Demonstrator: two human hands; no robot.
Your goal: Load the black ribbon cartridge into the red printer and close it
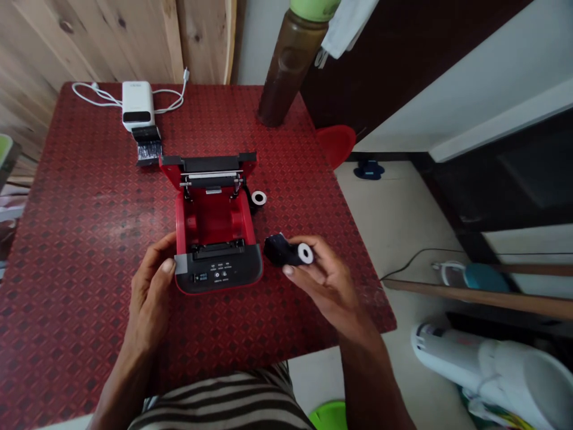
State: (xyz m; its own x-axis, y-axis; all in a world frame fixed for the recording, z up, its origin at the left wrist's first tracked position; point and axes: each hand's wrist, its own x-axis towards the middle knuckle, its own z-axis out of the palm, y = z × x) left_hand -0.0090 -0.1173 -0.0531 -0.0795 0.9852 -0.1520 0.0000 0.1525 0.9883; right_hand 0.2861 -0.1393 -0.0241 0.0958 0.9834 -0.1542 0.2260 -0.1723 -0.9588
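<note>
Frame centre: red-and-black printer point(218, 269) is standing open, lid point(208, 163) raised; left fingers point(165, 273) are gripping it, right fingers point(301, 278) clamping black roll point(282, 251).

Open red-black printer point(213, 224) | white-cored black roll point(285, 252), held just right of printer

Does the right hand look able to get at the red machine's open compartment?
Probably yes: the lid stands raised, apparently leaving only the side wall between the compartment and the right hand, which holds a black roll.
</note>
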